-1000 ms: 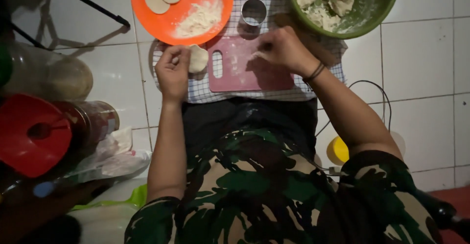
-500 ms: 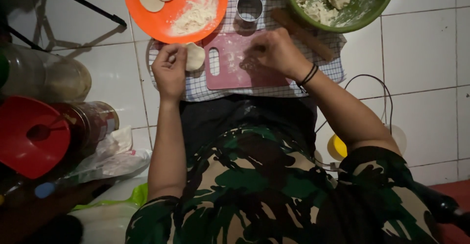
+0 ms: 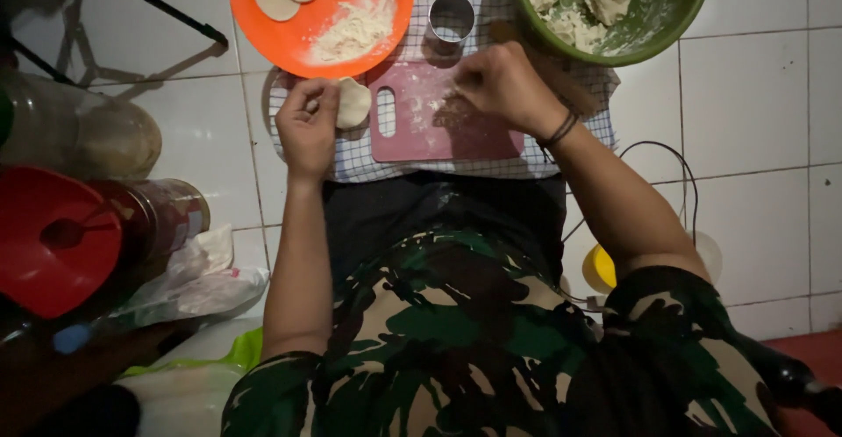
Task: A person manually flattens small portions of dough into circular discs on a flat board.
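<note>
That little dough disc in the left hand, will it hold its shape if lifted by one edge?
Probably not: the dough disc looks thin and soft, so it would likely droop or stretch. The left hand pinches only its edge. Loose flour on the pink cutting board suggests it may be less sticky.

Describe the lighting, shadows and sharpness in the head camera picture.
Head view: light falls brightest on the orange plate, the green bowl and the white floor tiles; the left edge around the red lid sinks into deep shadow. The left hand holding a dough disc and the right hand on the pink board look dim and slightly soft; the lower corners darken.
</note>
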